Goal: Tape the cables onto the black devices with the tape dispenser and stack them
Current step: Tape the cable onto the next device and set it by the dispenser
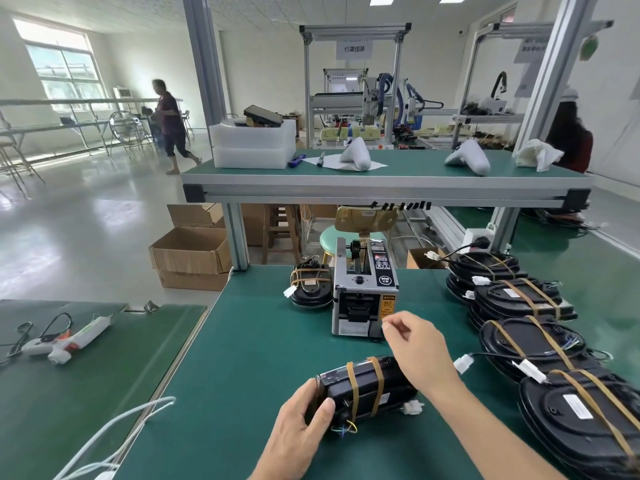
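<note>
Leftmost, lower left of frame: a white glue gun (65, 341) lies on a separate green mat, well apart from the work.

Centre bottom: left hand (304, 417) grips the near end of a black device (367, 389), thumb on top, fingers curled round the end. Device is tipped onto its edge on the worktop (249, 341), probably to bring the taped side and the cable bundle up for the next strip. Two tan tape bands (367, 379) already wrap it crosswise. Long axis runs lower left to upper right across the frame; white connector (414, 407) and loose coloured wires hang out of its underside, towards the bottom of the frame.

Just above: right hand (412, 344) hovers at the front of the tape dispenser (363, 299), thumb and forefinger drawn close near the outlet. Whether a strip is pinched, cannot tell.

Behind the dispenser on its left, one taped device (311, 289) lies flat.

Right edge: taped devices (554, 348) stacked in an overlapping row running lower right to upper centre, connectors pointing left, within easy reach for stacking.
</note>
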A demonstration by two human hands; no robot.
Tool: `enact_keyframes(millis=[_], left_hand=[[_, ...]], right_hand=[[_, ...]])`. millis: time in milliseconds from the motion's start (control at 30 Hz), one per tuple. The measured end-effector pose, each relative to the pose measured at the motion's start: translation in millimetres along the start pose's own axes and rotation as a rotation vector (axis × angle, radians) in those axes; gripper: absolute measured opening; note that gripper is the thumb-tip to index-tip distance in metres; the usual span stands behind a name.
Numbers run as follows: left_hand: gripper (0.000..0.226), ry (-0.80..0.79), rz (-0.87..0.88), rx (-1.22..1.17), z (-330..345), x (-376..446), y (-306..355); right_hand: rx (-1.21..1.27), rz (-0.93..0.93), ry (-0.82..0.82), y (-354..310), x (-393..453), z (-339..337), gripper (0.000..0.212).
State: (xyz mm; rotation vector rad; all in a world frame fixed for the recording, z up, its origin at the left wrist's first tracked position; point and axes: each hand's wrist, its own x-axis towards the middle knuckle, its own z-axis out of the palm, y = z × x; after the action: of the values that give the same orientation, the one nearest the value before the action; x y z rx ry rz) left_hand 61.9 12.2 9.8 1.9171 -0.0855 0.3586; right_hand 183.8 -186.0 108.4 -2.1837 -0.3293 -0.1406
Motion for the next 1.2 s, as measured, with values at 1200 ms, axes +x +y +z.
enact_keyframes(millis=[1200], left_hand=[[0.035, 0.002, -0.060, 0.044, -5, 0, 9]], right_hand=[[0.668, 0.863, 0.369, -29, 94, 83, 0.015]])
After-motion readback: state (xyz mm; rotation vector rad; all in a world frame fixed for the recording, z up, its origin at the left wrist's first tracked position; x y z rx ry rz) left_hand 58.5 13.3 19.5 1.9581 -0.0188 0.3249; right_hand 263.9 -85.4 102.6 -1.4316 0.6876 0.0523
